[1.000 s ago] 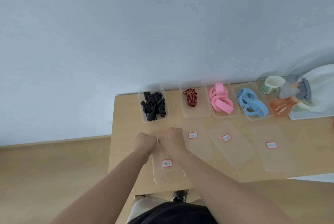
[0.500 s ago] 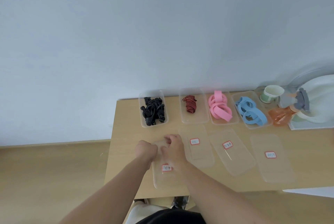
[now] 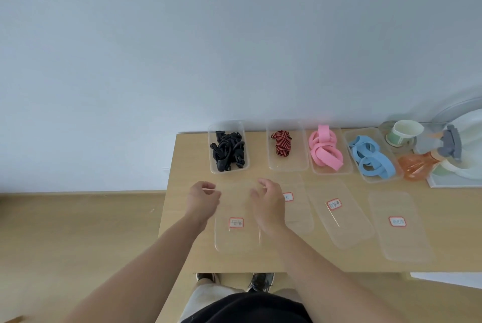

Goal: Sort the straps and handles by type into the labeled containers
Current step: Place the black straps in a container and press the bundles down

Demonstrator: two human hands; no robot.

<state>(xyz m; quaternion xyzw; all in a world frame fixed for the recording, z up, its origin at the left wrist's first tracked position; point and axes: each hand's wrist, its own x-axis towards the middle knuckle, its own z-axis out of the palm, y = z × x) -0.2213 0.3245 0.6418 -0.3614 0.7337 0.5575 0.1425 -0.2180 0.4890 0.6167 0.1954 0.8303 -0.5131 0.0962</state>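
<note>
At table [image 3: 187, 155] front | left hand [image 3: 203, 198], right hand [image 3: 268, 204] curled flanking clear lid [image 3: 236, 240] | grip indiscernible | label [image 3: 236, 222] unreadable

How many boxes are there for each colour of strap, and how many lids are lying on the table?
Box of black handles: 1
Box of red-striped strap: 1
Box of pink straps: 1
Box of blue straps: 1
Labeled lids: 4
Total: 8 things
</note>
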